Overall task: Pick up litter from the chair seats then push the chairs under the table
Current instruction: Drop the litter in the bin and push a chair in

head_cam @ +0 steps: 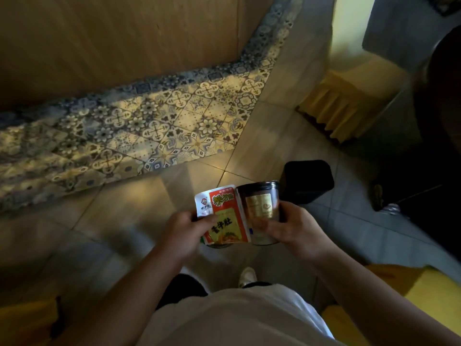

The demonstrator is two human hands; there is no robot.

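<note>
Left hand closed on red-and-yellow snack packet, thumb across its front. Right hand wrapped round dark-lidded cup, fingers blurred. Both items touching, side by side between hands; black bin, probably open-topped, just beyond right hand.

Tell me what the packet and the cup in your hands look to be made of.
The packet in the left hand looks like glossy printed plastic film: it bends and catches the light. The cup in the right hand seems dark, smooth plastic or coated paper with a shiny gold label; blur leaves that open.
</note>
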